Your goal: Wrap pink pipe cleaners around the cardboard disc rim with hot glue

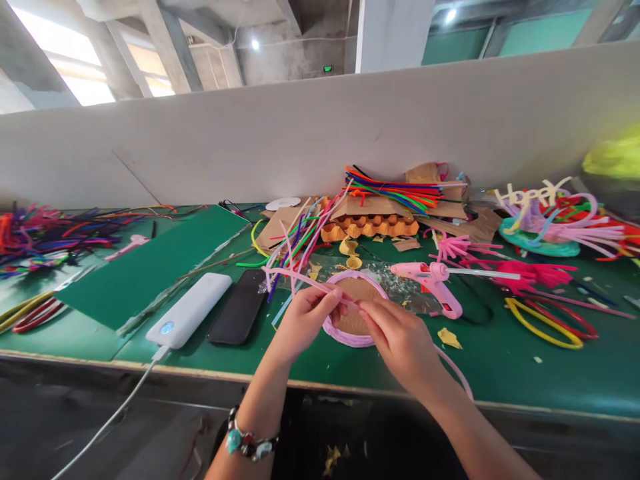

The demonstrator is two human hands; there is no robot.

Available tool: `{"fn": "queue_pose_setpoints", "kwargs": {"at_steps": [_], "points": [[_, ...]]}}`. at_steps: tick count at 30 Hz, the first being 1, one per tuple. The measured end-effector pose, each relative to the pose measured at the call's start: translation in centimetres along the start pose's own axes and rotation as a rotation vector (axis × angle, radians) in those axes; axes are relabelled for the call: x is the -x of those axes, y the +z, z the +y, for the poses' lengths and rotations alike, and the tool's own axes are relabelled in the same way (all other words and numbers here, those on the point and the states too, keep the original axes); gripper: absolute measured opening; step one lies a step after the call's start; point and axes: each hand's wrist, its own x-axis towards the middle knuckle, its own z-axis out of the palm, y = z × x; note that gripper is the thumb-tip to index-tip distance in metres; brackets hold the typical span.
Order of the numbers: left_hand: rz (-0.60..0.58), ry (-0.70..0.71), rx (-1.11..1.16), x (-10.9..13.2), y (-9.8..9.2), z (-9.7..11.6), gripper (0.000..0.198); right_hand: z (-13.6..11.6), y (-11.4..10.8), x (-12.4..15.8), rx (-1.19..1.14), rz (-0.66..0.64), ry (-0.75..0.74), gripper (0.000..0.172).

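Observation:
My left hand [309, 319] is closed around a pale pink pipe cleaner [299, 277], whose free end sticks out to the left. The fingertips of my right hand [400, 339] pinch the same strand a short way to the right. A pink length [457, 373] trails out beyond my right hand toward the table edge; whether it is the same piece is hidden. Just beneath my hands lies a round cardboard disc [353, 323] with a lilac fuzzy rim [345, 339], partly covered by my fingers. A pink glue gun [433, 280] with a clear glue stick rests right of the disc.
A black phone [237, 307] and a white power bank [190, 310] with a cable lie on the left. Pipe cleaner bundles [395, 190] sit on cardboard and an egg tray [370, 228] behind. Finished-looking fuzzy pieces [543, 230] stand far right. A low wall [250, 147] closes the back.

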Motion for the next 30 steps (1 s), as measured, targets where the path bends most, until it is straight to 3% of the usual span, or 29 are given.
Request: {"fn": "queue_pose_setpoints", "kwargs": {"at_steps": [4,6,11,22,30], "points": [[0.008,0.023,-0.073,-0.1,0.0,0.0,0.036,0.1,-0.5,0.2,-0.126,-0.030,-0.024,0.027],[0.027,0.038,-0.080,-0.1,-0.1,-0.1,0.036,0.2,-0.9,0.3,-0.232,-0.036,-0.039,0.034],[0.042,0.035,0.010,0.0,0.0,-0.3,0.033,0.9,-1.1,0.6,-0.341,-0.087,-0.103,0.039],[0.071,-0.157,0.223,0.0,1.0,-0.3,0.032,0.4,-1.3,0.5,0.063,0.091,-0.224,0.022],[0.108,-0.198,0.250,0.0,1.7,-0.3,0.033,0.3,-1.0,0.3,0.114,0.168,-0.286,0.016]]}}
